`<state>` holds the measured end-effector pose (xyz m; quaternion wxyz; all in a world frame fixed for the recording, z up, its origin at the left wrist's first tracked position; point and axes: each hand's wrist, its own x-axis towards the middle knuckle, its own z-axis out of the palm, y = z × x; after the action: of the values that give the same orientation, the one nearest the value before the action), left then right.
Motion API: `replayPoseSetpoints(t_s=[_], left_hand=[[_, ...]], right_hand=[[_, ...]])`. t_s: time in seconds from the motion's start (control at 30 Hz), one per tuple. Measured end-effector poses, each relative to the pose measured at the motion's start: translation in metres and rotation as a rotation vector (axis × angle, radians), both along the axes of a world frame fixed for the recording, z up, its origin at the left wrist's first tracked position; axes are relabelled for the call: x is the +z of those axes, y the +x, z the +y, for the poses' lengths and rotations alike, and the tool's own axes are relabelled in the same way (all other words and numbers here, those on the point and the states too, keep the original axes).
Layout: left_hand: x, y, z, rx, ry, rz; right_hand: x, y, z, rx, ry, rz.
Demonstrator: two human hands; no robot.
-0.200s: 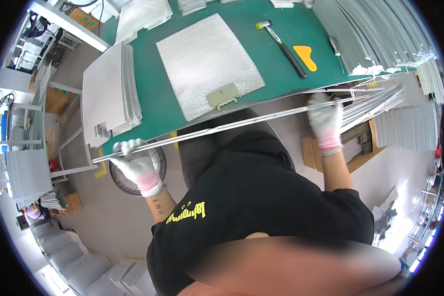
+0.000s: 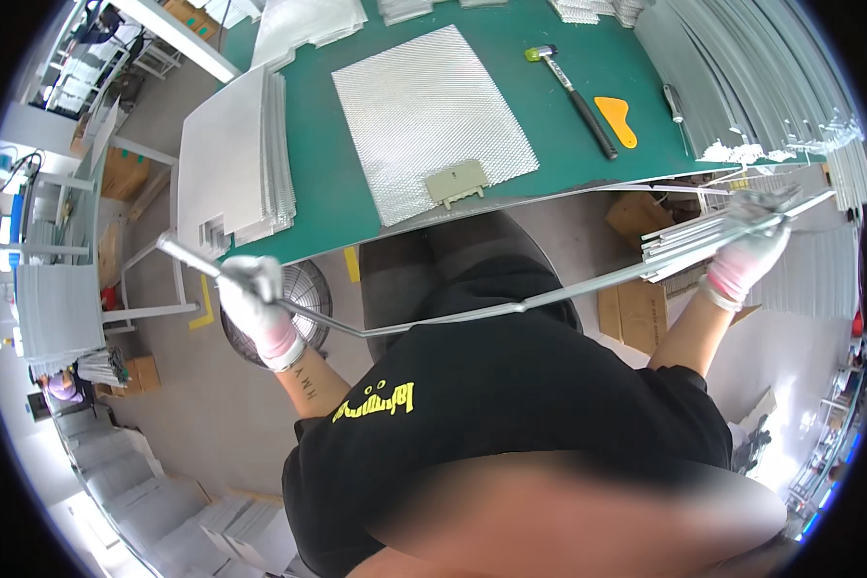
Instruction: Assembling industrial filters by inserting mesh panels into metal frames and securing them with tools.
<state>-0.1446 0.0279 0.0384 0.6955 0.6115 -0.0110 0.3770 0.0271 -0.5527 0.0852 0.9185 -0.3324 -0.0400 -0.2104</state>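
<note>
Green table [image 2: 356,207] | metal strip [image 2: 472,313] spans gloved hands, left [image 2: 252,294], right [image 2: 753,241]

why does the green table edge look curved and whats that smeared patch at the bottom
Head view: the fisheye lens bends straight lines near the rim, so the green table edge and the long metal strip, held by the left hand and right hand, bow. The lower patch is a blurred area, with no detail visible; the corners are black outside the image circle.

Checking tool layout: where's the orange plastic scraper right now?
Head view, right part of the green table: the orange plastic scraper lies just right of the black-handled hammer, untouched by either hand.
</note>
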Motion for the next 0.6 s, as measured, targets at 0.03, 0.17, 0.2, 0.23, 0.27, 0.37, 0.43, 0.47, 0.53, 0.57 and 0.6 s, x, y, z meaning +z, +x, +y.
replayPoseSetpoints(t_s=[0.03,0.17,0.2,0.23,0.27,0.37,0.43,0.47,0.53,0.57,0.6], left_hand=[[0.003,0.003,-0.009,-0.032,0.024,0.058],[0.004,0.02,-0.054,-0.208,0.048,0.172],[0.0,0.019,-0.062,-0.275,-0.001,0.164],[-0.001,0.025,-0.073,-0.287,-0.041,0.177],[-0.003,0.025,-0.083,-0.28,-0.078,0.189],[-0.012,0.039,-0.093,-0.211,-0.123,0.337],[-0.026,0.045,-0.088,-0.115,-0.053,0.437],[-0.031,0.048,-0.091,-0.066,0.027,0.466],[-0.045,0.052,-0.101,0.483,1.013,0.446],[-0.035,0.053,-0.115,0.467,1.044,0.431],[-0.026,0.054,-0.132,0.449,1.076,0.413]], right_hand=[[0.023,0.003,0.016,-0.195,0.023,-0.03],[0.062,0.007,0.118,0.166,0.022,-0.211],[0.055,0.028,0.142,0.392,-0.01,-0.253],[0.035,0.066,0.151,0.684,-0.054,-0.36],[0.034,0.057,0.196,0.292,-0.293,-0.048],[-0.011,0.109,0.249,0.611,-0.014,0.087],[-0.047,0.13,0.261,0.713,0.091,0.131],[-0.058,0.133,0.263,0.685,-0.011,0.251],[-0.088,0.133,0.257,0.647,-0.113,0.371],[-0.11,0.13,0.244,0.642,-0.486,0.299],[-0.121,0.125,0.233,0.619,-0.856,0.22]])
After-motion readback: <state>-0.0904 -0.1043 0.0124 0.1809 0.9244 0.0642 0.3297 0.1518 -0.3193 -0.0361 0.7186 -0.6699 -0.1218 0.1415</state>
